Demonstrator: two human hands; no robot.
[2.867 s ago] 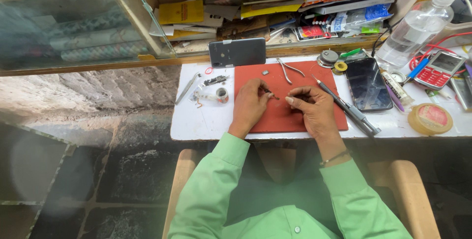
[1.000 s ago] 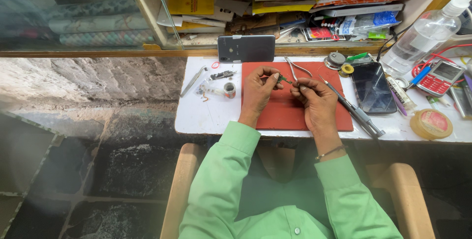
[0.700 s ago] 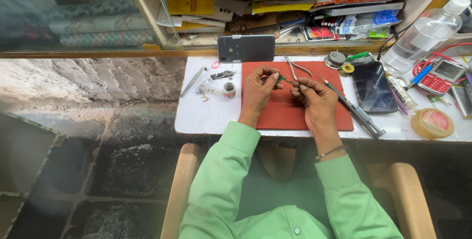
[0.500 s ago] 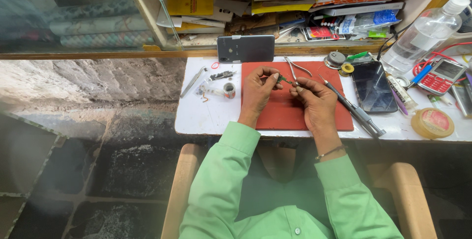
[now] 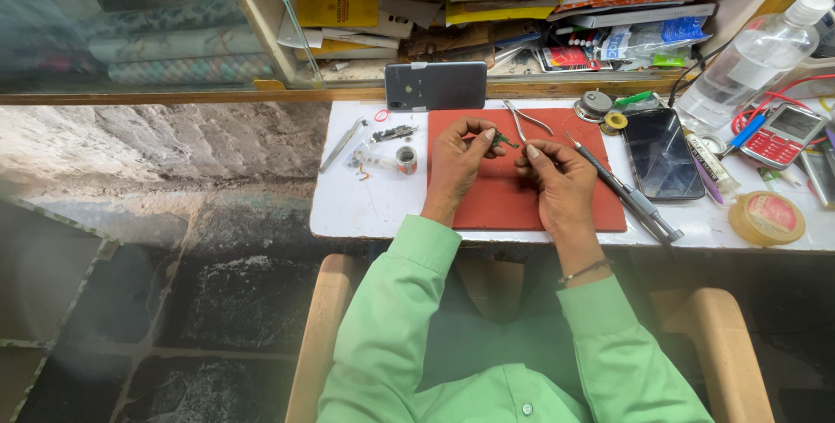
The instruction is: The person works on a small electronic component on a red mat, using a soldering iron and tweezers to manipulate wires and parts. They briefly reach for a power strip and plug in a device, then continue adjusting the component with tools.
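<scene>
A small green part (image 5: 502,139) is pinched between both hands just above the far edge of a red mat (image 5: 513,190), raised off the mat, apparently so it can be seen and turned. The left hand (image 5: 457,158) closes thumb and fingers narrowly on one end; the right hand (image 5: 561,181) meets it from the other side, fingertips drawn together on the part. What kind of part it is cannot be told at this size.

Pliers (image 5: 524,120) lie on the mat's far edge, just beyond the part, within easy reach. A screwdriver (image 5: 622,190) lies slantwise across the mat's right border. Beyond the mat a grey phone (image 5: 436,85) stands propped on its edge. Right of the mat a dark phone (image 5: 659,153) lies flat, with a tape roll (image 5: 767,218) and a clear bottle (image 5: 745,65) farther right. Left of the mat, on the white table (image 5: 361,207), sit tweezers (image 5: 341,145) and small loose bits (image 5: 387,159), set off the mat. Green sleeves (image 5: 396,323) reach up from a wooden chair (image 5: 323,327) below the mat.
</scene>
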